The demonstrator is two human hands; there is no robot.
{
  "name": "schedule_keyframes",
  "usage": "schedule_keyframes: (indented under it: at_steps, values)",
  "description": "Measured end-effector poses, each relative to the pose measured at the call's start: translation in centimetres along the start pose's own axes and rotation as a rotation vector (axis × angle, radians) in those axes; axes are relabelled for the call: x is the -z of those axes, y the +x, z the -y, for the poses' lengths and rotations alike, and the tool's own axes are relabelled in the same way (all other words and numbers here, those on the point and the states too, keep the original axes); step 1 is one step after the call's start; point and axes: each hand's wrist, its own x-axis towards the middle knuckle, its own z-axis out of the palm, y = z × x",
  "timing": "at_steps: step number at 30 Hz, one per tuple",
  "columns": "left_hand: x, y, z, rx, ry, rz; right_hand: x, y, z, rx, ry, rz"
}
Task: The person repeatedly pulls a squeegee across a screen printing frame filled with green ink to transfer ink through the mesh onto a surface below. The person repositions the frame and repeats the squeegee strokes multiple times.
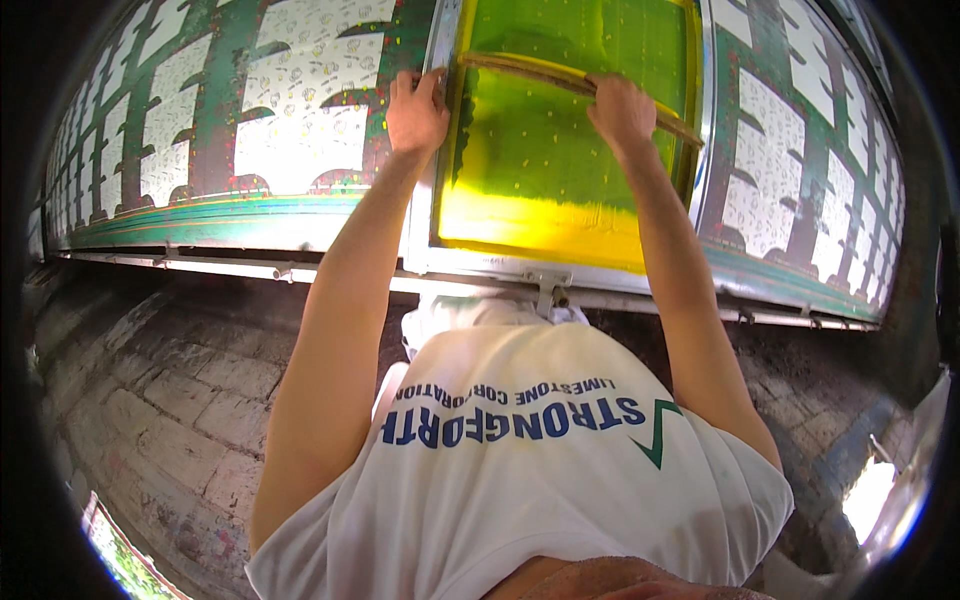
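Observation:
A metal-edged printing screen (421, 230) lies across the long table in front of me. Its mesh looks green, with a band of bright yellow ink (540, 228) pooled along the near end and a thinner smear at the far end. My right hand (622, 112) is closed around a long wooden squeegee (530, 70), which spans the screen nearly from side to side, its right end slanting nearer to me. At the screen's left edge, my left hand (417, 115) has its fingers curled over the metal frame. The squeegee's lower edge against the mesh is hard to make out.
Printed white fabric pieces (305, 140) lie in rows on the green table (225, 222) to the left, and more fabric pieces (765, 160) to the right. A metal rail (300, 273) with a clamp (548, 285) runs along the near edge. Below is a worn brick floor (190, 370).

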Motion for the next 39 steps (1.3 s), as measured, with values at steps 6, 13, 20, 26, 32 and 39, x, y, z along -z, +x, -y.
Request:
schedule_keyframes:
  at_steps: [6,13,20,26,32,39]
  values:
    - [0.2,0.1,-0.2,-0.012,0.094,-0.005,1.7,15.1,-2.9,-0.051,-0.024,0.049]
    - [0.2,-0.1,-0.6,-0.028,0.158,-0.024,2.7,23.4,-7.0,0.083,0.099,0.043]
    - [0.6,0.2,-1.0,-0.021,0.192,-0.013,4.8,26.4,-8.9,0.062,0.064,0.012]
    - [0.7,0.1,-1.0,-0.026,0.197,0.001,3.7,29.1,-10.5,0.154,0.046,0.058]
    - [0.7,0.1,-0.7,-0.027,0.184,-0.008,2.2,27.2,-9.7,0.171,0.045,0.012]
    - [0.5,0.0,0.0,-0.063,0.184,-0.029,1.8,16.3,-6.5,0.232,-0.022,0.206]
